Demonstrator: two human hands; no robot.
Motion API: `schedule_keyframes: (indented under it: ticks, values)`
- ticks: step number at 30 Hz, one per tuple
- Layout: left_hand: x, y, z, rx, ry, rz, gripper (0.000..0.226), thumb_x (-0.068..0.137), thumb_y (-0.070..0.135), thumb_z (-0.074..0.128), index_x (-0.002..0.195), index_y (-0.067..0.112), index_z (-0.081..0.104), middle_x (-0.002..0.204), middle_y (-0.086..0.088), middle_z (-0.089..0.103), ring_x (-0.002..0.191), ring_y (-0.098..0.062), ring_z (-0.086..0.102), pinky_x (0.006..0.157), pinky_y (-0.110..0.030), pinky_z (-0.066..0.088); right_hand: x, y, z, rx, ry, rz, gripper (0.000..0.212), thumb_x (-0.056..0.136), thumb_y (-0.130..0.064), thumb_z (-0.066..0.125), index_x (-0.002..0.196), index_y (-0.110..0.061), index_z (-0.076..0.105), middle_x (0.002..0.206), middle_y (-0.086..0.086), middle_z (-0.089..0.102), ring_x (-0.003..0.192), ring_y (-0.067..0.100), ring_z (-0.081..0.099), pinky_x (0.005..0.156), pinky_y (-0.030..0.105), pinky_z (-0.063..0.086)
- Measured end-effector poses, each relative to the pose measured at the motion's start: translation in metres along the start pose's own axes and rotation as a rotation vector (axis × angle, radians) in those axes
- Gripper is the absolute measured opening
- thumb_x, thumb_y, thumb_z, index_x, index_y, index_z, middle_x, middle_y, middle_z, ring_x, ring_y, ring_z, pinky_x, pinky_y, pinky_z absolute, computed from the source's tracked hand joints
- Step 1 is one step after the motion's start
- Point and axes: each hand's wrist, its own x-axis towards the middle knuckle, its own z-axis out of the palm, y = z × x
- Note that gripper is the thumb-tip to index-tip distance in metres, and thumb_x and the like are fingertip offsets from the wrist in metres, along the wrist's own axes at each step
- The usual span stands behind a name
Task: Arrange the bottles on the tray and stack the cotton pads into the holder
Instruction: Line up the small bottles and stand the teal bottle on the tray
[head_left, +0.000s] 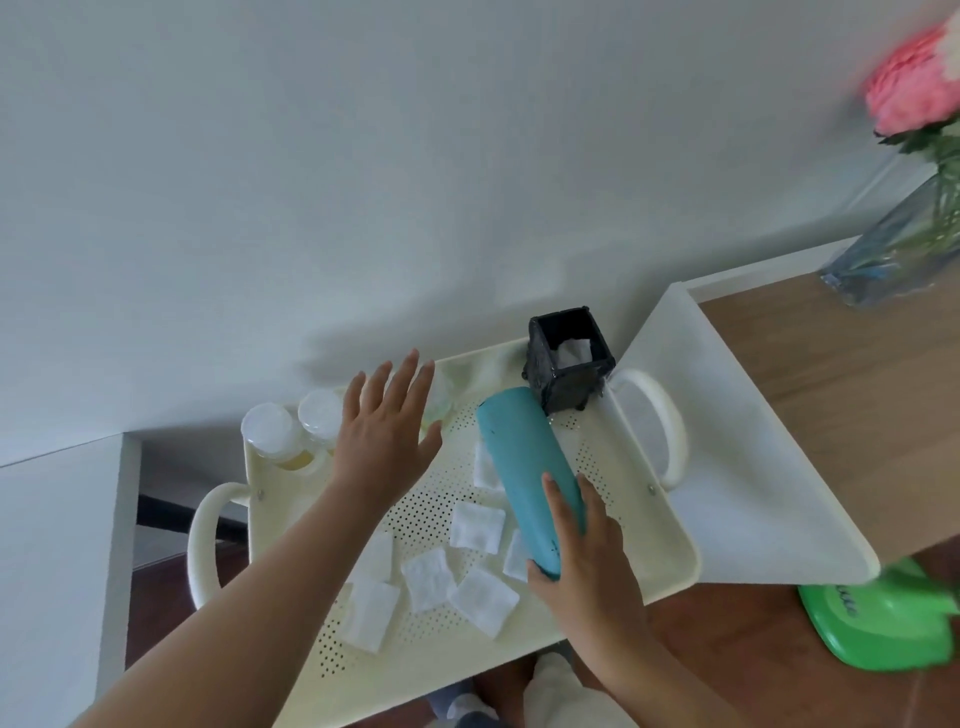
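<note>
A cream perforated tray (613, 582) with loop handles holds everything. My right hand (587, 566) grips the lower end of a teal bottle (524, 467), which leans tilted over the tray's middle. My left hand (387, 431) hovers open, fingers spread, over the tray's far left part. Just left of it stand two clear bottles with round white caps (288, 434); a pale green bottle (439, 402) is mostly hidden behind my fingers. Several white square cotton pads (475, 525) lie scattered on the tray. A black square holder (569, 369) stands at the far right corner with a pad inside.
A white angled board (737, 447) lies right of the tray on the wooden table. A glass vase with pink flowers (914, 208) stands at the far right. A green plastic item (883, 623) rests near the table's front edge. A white wall runs behind.
</note>
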Motion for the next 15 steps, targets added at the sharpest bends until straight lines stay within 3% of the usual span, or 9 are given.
schedule_keyframes:
  ticks: [6, 11, 15]
  values:
    - [-0.004, 0.01, -0.003, 0.01, 0.033, 0.001, 0.07, 0.086, 0.036, 0.06, 0.148, 0.013, 0.036, 0.159, -0.01, 0.027, 0.143, -0.035, 0.029, 0.115, -0.056, 0.02, -0.001, -0.004, -0.007, 0.049, 0.038, 0.0, 0.1, 0.064, -0.032, 0.079, 0.149, -0.033, 0.026, 0.144, 0.011, 0.041, 0.088, 0.027, 0.054, 0.065, 0.035, 0.058]
    - [-0.025, 0.037, 0.006, 0.038, 0.089, 0.251, 0.073, 0.079, 0.038, 0.072, 0.143, 0.018, 0.042, 0.148, -0.005, 0.047, 0.134, -0.033, 0.045, 0.106, -0.054, 0.036, 0.0, -0.012, -0.023, 0.104, 0.074, -0.005, 0.088, 0.065, -0.035, 0.078, 0.142, -0.036, 0.035, 0.143, 0.005, 0.043, 0.093, 0.024, 0.056, 0.068, 0.033, 0.058]
    - [-0.032, 0.046, 0.016, -0.009, -0.026, 0.404, 0.081, 0.078, 0.045, 0.073, 0.147, 0.023, 0.038, 0.153, 0.001, 0.041, 0.138, -0.029, 0.041, 0.108, -0.049, 0.038, 0.004, -0.017, -0.036, 0.136, 0.12, -0.021, 0.078, 0.067, -0.038, 0.079, 0.136, -0.034, 0.042, 0.144, -0.001, 0.042, 0.111, 0.022, 0.054, 0.08, 0.032, 0.056]
